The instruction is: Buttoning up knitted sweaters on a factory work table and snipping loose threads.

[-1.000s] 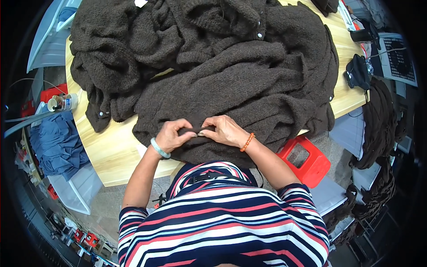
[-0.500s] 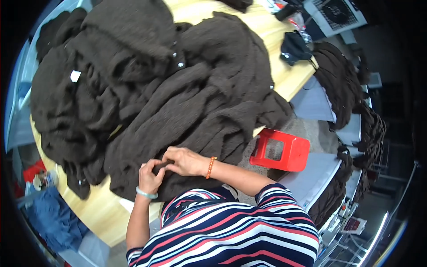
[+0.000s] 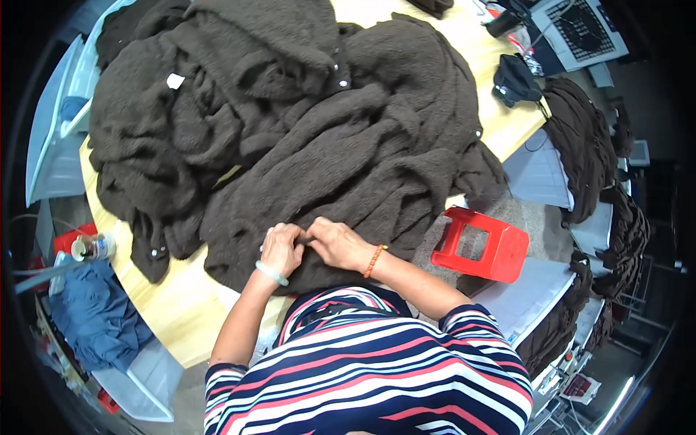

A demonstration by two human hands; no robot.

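My left hand [image 3: 280, 250] and right hand [image 3: 338, 245] are working just beside each other, the fingers of both curling in and pinching the brown cloth [image 3: 304, 181]. It is lying heaped on the desk [image 3: 177, 319], spilling over the near edge toward my waist. A red stool [image 3: 512, 252] is standing right; blue cloth [image 3: 101, 308] is lying left. Farther off, a white tag [image 3: 175, 80] is showing.

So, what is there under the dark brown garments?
A wooden table, visible around the garments and through a small gap; anything else beneath is covered and cannot be seen.
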